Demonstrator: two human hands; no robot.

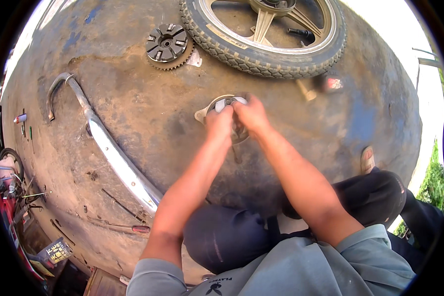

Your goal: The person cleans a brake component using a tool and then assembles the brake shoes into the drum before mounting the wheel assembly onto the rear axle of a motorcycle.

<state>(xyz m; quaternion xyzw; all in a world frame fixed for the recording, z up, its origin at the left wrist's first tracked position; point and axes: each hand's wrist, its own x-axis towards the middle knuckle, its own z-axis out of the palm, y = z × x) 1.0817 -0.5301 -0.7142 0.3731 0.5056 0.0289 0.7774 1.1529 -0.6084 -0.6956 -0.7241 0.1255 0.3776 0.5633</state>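
A round metal brake plate (201, 115) with a side lug lies on the floor in front of me. Over it my left hand (220, 120) and my right hand (250, 114) are close together, both with fingers closed. Between the fingertips shows a pale grey-white piece (222, 104); the hands hide most of it, so its kind cannot be made out. The lower part of the plate is visible below my hands, with a thin lever-like part pointing toward me.
A spoked motorcycle wheel (276, 64) lies beyond my hands. Left of it sits a hub with a sprocket (166, 47). A chrome exhaust pipe (116, 153) lies at left, a screwdriver (140, 229) near its end. A blurred red-and-dark can (333, 84) is at right.
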